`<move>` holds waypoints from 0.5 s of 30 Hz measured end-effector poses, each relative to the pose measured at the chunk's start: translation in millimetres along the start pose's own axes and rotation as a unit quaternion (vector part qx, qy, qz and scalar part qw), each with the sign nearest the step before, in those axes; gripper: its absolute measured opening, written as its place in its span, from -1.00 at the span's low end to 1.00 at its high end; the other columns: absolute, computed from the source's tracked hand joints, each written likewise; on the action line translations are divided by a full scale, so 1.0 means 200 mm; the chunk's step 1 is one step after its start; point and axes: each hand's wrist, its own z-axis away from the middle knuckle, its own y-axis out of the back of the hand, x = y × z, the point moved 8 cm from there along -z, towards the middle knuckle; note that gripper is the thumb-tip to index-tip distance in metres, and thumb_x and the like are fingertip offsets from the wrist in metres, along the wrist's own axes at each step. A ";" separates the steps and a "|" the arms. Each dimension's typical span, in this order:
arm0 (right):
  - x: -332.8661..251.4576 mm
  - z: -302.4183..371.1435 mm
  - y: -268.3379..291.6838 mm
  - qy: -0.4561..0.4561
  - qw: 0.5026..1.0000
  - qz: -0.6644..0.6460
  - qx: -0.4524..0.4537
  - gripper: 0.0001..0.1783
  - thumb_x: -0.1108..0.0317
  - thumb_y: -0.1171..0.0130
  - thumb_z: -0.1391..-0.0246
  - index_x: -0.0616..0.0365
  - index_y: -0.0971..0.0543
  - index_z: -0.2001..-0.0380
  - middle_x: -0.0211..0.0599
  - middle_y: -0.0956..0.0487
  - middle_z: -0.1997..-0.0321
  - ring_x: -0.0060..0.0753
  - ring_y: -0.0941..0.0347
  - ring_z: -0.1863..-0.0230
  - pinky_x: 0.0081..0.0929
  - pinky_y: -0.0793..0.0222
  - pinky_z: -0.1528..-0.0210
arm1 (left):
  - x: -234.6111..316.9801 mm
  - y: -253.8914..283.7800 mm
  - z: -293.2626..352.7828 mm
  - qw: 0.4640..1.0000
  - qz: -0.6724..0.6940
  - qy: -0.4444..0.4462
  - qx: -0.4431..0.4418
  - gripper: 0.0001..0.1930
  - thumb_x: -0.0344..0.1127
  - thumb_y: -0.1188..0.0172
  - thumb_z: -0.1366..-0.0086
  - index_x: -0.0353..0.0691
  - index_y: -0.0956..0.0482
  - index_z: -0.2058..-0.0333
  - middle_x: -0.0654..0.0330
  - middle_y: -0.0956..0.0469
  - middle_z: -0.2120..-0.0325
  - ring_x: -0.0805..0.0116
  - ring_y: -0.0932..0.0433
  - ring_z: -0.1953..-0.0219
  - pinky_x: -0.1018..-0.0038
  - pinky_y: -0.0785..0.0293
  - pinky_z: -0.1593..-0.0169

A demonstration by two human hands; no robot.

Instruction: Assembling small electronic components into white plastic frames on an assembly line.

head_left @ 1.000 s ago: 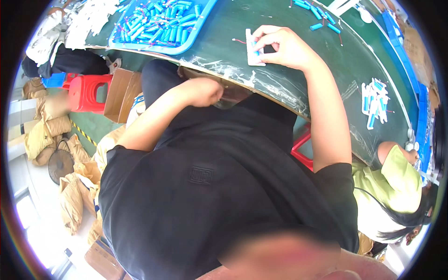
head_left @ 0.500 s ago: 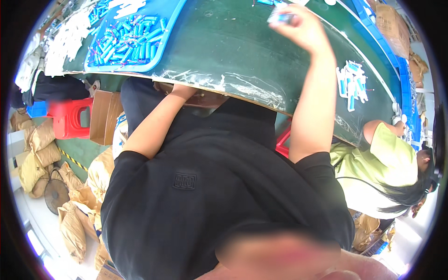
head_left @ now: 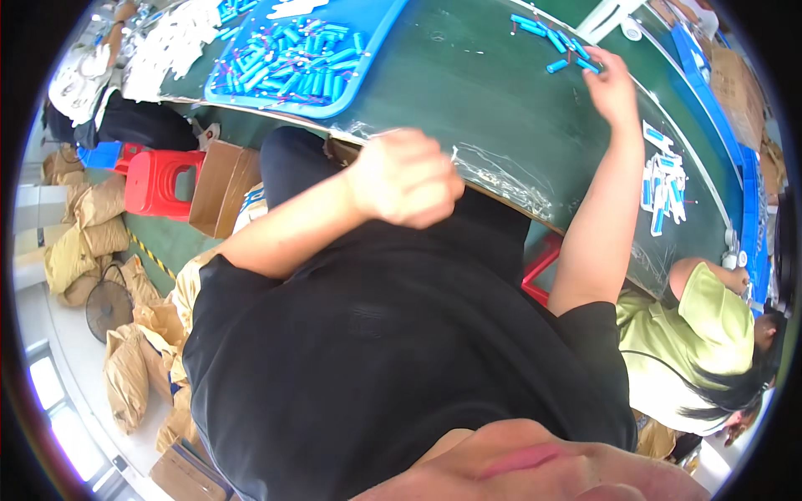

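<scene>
My left hand [head_left: 407,179] is raised in front of the table's near edge, its fingers curled into a fist. Whatever may be inside it is hidden. Over the far right of the dark green table [head_left: 468,92], my right hand [head_left: 614,90] reaches down with thumb and fingertips closed around the end of a blue battery cell [head_left: 587,65]. Just left of those fingertips lie several more loose blue battery cells [head_left: 554,38], some with thin wires. A blue tray [head_left: 365,88] at the left is heaped with wired blue cells [head_left: 313,63] and has white pieces at its far end.
White parts with blue cells [head_left: 664,184] lie together at the right. White pieces [head_left: 171,50] are piled at the far left. A person in a light green shirt [head_left: 710,326] sits to my right. A red stool [head_left: 154,184] and a cardboard box [head_left: 224,188] stand at the left below the table.
My left hand has come up from below the table edge and is now a fist. My right hand, earlier holding a small blue-and-white item, is lowered by the loose cells. The view has shifted.
</scene>
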 end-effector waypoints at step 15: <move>-0.44 0.06 -0.24 0.154 0.978 -0.096 -0.106 -0.68 0.51 -0.23 -0.28 0.11 -0.74 -0.07 -0.11 -0.75 -0.02 -0.04 -0.68 -0.03 -0.27 -0.58 -0.12 | -1.86 -0.06 0.34 0.753 -0.388 0.405 -0.343 -0.65 -0.37 -0.23 -0.29 -0.07 -0.74 -0.05 0.02 -0.67 -0.07 -0.06 -0.63 -0.20 -0.15 -0.49 -0.28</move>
